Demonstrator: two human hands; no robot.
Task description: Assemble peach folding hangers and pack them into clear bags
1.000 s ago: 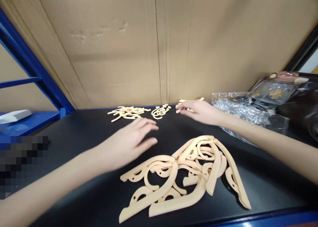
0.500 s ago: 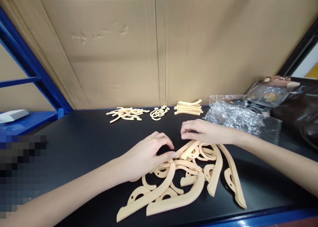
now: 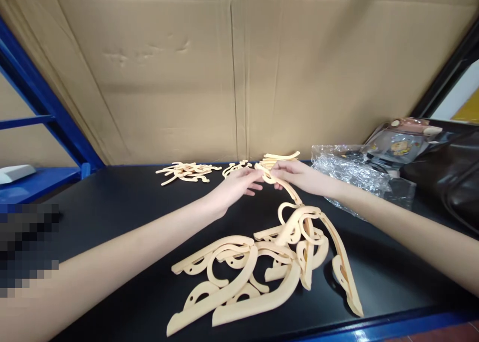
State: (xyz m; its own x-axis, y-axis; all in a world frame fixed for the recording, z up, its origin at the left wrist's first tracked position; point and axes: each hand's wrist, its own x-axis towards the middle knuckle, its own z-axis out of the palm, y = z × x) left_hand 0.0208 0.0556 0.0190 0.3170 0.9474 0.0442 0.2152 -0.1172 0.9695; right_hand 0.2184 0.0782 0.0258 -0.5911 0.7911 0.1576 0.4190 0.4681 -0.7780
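Observation:
Above the middle of the black table, my left hand (image 3: 239, 182) pinches one end of a cream curved plastic piece (image 3: 286, 188). Beside it, my right hand (image 3: 294, 175) has its fingers closed on the same piece, whose lower end reaches down to the heap. Larger cream hanger-like parts (image 3: 258, 302), with curved arms and hooks, lie overlapping in front of both hands. Behind the hands are a small group of cream hooks (image 3: 230, 169) and a stack of cream strips (image 3: 280, 157), partly hidden by the fingers.
Thin cream parts (image 3: 187, 171) lie at the table's back left. Crumpled clear plastic (image 3: 348, 175), a transparent bottle (image 3: 398, 145) and a dark bag (image 3: 445, 172) are at the right. Cardboard (image 3: 168, 73) stands behind; a blue frame (image 3: 48, 97) rises at the left.
Both hands have moved away from me and come together, and a curved cream piece is now between them. Some parts in the heap have shifted.

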